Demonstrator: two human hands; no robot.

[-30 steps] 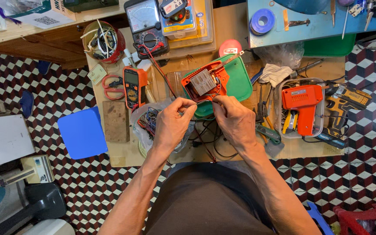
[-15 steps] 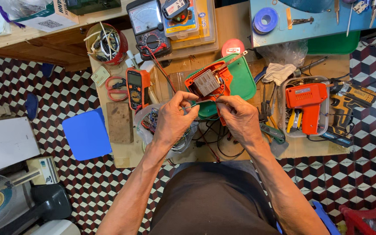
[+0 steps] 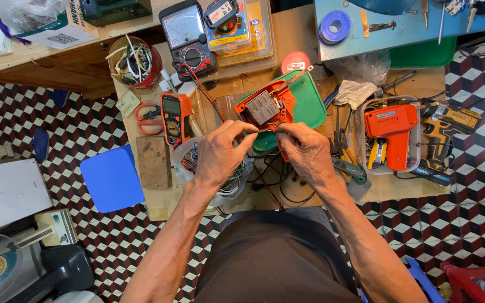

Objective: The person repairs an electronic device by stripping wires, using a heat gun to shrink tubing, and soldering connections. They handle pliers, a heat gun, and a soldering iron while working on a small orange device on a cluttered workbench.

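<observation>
Orange plastic housing [image 3: 266, 106], opened to show a grey block inside, is seen lying on a green plastic tray [image 3: 310, 104] on the wooden bench [image 3: 237, 84]. Just below the housing, thin wires [image 3: 269, 128] running from it are pinched between the two hands: the left hand [image 3: 220, 154] has its fingers [image 3: 241, 130] closed on the wires, and the right hand [image 3: 305, 151] has its fingers [image 3: 285, 130] clenched on them from the other side. Left of the housing an orange digital multimeter [image 3: 170, 115] is laid, with red-handled scissors [image 3: 148, 118] beside it. Above-left of the housing a black analogue meter [image 3: 186, 36] is placed. Well right of the housing an orange soldering gun [image 3: 393, 132] is kept in a clear box.
</observation>
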